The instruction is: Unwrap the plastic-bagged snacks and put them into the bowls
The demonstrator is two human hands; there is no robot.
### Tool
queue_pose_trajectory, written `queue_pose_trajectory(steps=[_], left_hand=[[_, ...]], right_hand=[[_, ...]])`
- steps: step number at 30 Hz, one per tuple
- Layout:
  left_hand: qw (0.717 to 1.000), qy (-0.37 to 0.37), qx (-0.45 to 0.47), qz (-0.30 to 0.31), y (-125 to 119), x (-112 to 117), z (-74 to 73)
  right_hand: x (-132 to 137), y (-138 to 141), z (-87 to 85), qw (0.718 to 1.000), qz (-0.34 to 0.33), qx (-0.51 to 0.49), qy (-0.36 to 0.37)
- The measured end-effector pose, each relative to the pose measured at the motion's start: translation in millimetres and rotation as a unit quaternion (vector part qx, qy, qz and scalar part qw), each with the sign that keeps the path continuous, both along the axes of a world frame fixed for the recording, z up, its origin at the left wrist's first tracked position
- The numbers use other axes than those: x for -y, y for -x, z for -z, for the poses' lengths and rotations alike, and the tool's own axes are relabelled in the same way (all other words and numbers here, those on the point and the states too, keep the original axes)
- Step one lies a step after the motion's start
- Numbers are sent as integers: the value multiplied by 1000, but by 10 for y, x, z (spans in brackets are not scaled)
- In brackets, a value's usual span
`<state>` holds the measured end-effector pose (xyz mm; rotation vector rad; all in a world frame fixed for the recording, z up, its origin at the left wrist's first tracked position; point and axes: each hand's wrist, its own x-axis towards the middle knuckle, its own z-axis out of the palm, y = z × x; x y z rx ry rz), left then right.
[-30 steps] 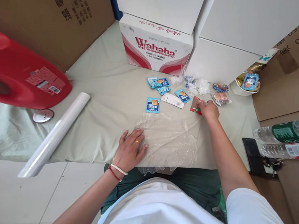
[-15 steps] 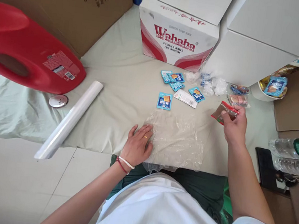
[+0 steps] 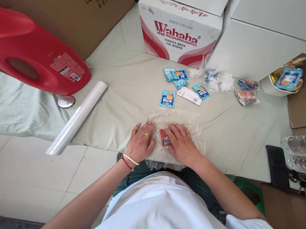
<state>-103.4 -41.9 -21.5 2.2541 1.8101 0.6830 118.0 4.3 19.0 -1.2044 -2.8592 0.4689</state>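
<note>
A crumpled sheet of clear plastic wrap [image 3: 182, 122] lies on the pale green cloth near the front edge. My left hand [image 3: 140, 142] rests flat on its left side, fingers spread, a ring and bead bracelets showing. My right hand [image 3: 180, 144] lies on the wrap just to the right, fingers pressing down on a small red-edged snack packet [image 3: 164, 137] that sits between the two hands. Further back lie several blue snack packets [image 3: 168, 98] and a white packet [image 3: 190, 96].
A roll of clear film [image 3: 78, 117] lies at the left beside a metal disc [image 3: 66, 101] and a big red jug [image 3: 29, 54]. Behind stand a Wahaha box [image 3: 179, 36] and white boxes. A bowl of snacks [image 3: 282, 80], water bottles [image 3: 305, 148] and a dark phone [image 3: 276, 165] are at the right.
My right hand picked the red-edged packet up from the far pile, carried it back and set it on the plastic wrap beside my left hand, which stayed on the wrap.
</note>
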Motion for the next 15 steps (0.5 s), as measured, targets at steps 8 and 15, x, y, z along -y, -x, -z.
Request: queue_pose_trajectory(steps=[8, 15], left_hand=[[999, 8, -39, -16, -42, -8, -7], [998, -56, -15, -37, 19, 47, 55]], right_hand=[[-8, -293, 58, 998, 51, -36, -18], [-22, -397, 129, 994, 34, -95, -30]])
